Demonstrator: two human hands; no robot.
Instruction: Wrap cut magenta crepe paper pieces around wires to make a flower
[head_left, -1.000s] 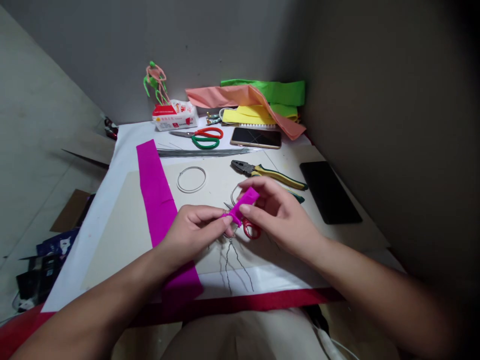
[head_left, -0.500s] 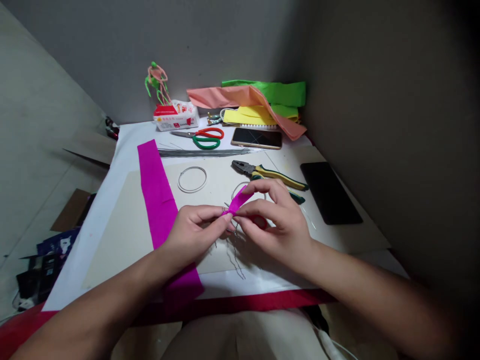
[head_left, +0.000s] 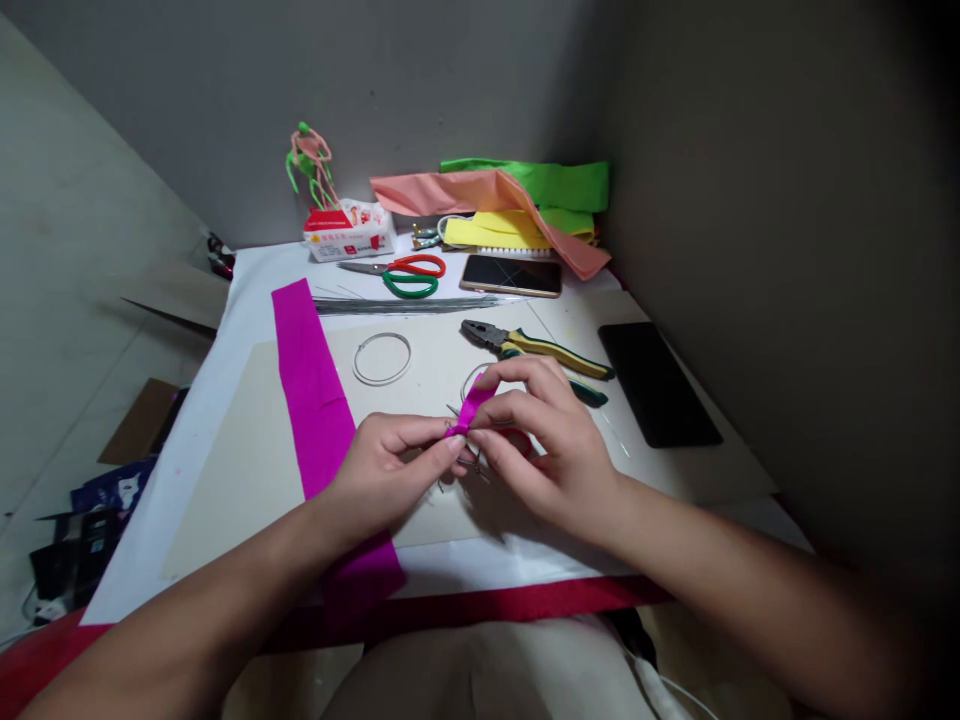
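Between my two hands is a short magenta crepe paper strip (head_left: 469,402), wrapped at its lower end around a thin twisted wire piece (head_left: 477,466). My left hand (head_left: 401,460) pinches the wrapped spot between thumb and forefinger. The strip's loose end stands up against the fingers of my right hand (head_left: 544,430), whose thumb and fingertips close on the strip and wire. My fingers hide part of the wire. A wide magenta crepe paper band (head_left: 315,390) lies under my left forearm. Behind my right hand are pliers (head_left: 540,348) with yellow and green handles.
A wire ring (head_left: 382,359) lies left of the pliers. Farther back are scissors (head_left: 401,272), a bundle of wires (head_left: 405,306), a phone (head_left: 511,275), a tissue pack (head_left: 349,235) with small figures, and folded coloured paper (head_left: 551,185). A black slab (head_left: 660,385) lies at right.
The twisted wire has turned in my fingers; its long ends, hanging down before, now look foreshortened. The loose end of the strip stands more upright.
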